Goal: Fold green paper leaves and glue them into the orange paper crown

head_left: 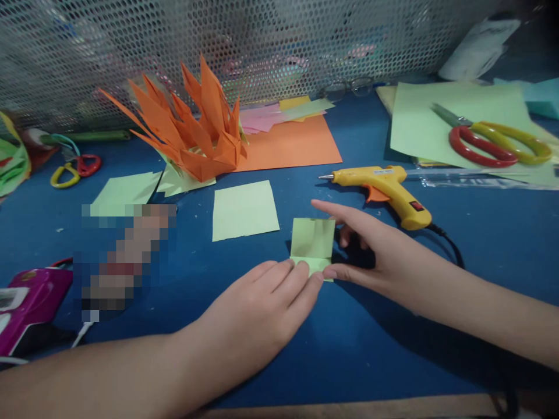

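A small light-green paper piece (312,240) stands partly folded on the blue table (349,343). My left hand (257,314) lies flat with its fingertips pressing the paper's lower flap. My right hand (367,247) holds the paper's right edge, with the thumb at the bottom corner and the forefinger stretched along the top. A flat light-green paper square (243,209) lies just to the left of the folded piece.
A yellow glue gun (386,189) lies behind my right hand, its cord trailing right. An orange spiked paper model (192,131) and an orange sheet (292,145) sit at the back. Red-and-yellow scissors (493,139) rest on green sheets (419,125). A pink device (26,305) sits far left.
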Action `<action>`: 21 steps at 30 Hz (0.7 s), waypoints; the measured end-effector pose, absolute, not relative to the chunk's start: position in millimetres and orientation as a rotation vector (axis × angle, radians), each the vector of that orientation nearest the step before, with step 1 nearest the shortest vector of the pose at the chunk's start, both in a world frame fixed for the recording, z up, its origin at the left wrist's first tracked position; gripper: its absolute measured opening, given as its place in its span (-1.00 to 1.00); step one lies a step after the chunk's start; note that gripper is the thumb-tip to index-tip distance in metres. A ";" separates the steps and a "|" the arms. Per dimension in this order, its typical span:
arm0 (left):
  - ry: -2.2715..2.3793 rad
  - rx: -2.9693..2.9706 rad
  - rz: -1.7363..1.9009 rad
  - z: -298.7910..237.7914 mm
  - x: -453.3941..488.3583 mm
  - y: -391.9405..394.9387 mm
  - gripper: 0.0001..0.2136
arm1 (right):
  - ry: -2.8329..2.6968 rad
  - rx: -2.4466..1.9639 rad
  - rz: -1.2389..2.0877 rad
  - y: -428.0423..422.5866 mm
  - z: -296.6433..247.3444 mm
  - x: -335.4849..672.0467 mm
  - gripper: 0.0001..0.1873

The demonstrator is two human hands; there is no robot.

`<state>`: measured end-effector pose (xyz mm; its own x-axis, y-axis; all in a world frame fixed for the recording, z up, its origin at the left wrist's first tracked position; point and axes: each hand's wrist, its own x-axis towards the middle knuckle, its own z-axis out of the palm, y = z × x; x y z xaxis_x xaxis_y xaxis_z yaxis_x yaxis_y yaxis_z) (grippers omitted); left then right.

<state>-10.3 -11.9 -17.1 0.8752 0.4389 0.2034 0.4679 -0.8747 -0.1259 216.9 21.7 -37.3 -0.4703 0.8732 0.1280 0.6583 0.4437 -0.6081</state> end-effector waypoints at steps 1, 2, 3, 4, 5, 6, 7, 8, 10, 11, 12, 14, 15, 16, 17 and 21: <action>-0.701 -2.867 -0.277 -16.6 -10.1 -12.1 -0.63 | -2.286 -1.297 0.676 22.1 -36.8 218.6 -0.21; -0.698 -2.861 -0.303 -16.3 -9.9 -12.7 -0.63 | -2.294 -1.305 0.676 22.7 -36.1 220.4 -0.16; -0.701 -2.856 -0.324 -16.1 -9.9 -13.6 -0.64 | -2.302 -1.314 0.688 23.5 -35.0 222.1 -0.13; -0.715 -2.853 -0.337 -16.2 -10.1 -15.0 -0.64 | -2.308 -1.327 0.713 24.3 -33.6 223.8 -0.10; -0.748 -2.854 -0.347 -16.5 -10.6 -16.6 -0.63 | -2.311 -1.339 0.745 25.1 -32.0 225.2 -0.08; -0.796 -2.857 -0.352 -17.1 -11.3 -18.3 -0.62 | -2.310 -1.351 0.775 25.8 -30.3 226.3 -0.06; -0.856 -2.869 -0.358 -17.8 -12.1 -19.9 -0.60 | -2.309 -1.364 0.802 26.2 -28.8 227.0 -0.05; -0.911 -2.888 -0.365 -18.6 -12.9 -21.1 -0.59 | -2.303 -1.381 0.820 26.3 -27.5 227.0 -0.05; -1.003 -2.951 -0.350 -19.2 -14.2 -21.6 -0.58 | -2.280 -1.428 0.830 25.6 -26.0 225.5 -0.08; -1.043 -2.988 -0.348 -18.8 -14.6 -20.8 -0.59 | -2.265 -1.451 0.828 24.9 -25.9 224.0 -0.11; -1.073 -3.031 -0.347 -17.9 -14.7 -19.2 -0.61 | -2.253 -1.465 0.821 24.1 -26.3 222.2 -0.13; -1.102 -3.108 -0.371 -15.0 -14.8 -15.5 -0.65 | -2.242 -1.456 0.802 22.3 -28.1 218.9 -0.16; -1.104 -3.132 -0.379 -13.4 -14.8 -14.0 -0.65 | -2.239 -1.441 0.794 21.6 -29.3 217.9 -0.16; -1.097 -3.140 -0.389 -11.8 -14.9 -13.3 -0.66 | -2.237 -1.426 0.789 20.9 -30.6 217.5 -0.14; -1.075 -3.136 -0.388 -10.6 -15.2 -13.6 -0.66 | -2.234 -1.412 0.787 20.2 -31.8 217.9 -0.13; -0.892 -3.042 -0.315 -8.8 -16.9 -22.0 -0.62 | -2.229 -1.387 0.779 19.1 -32.9 223.0 -0.11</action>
<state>-16.9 -22.0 -8.8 0.8236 0.5391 0.1763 0.5305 -0.8421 0.0971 223.0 19.1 -32.9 -0.4273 0.9031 0.0429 0.6795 0.3521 -0.6437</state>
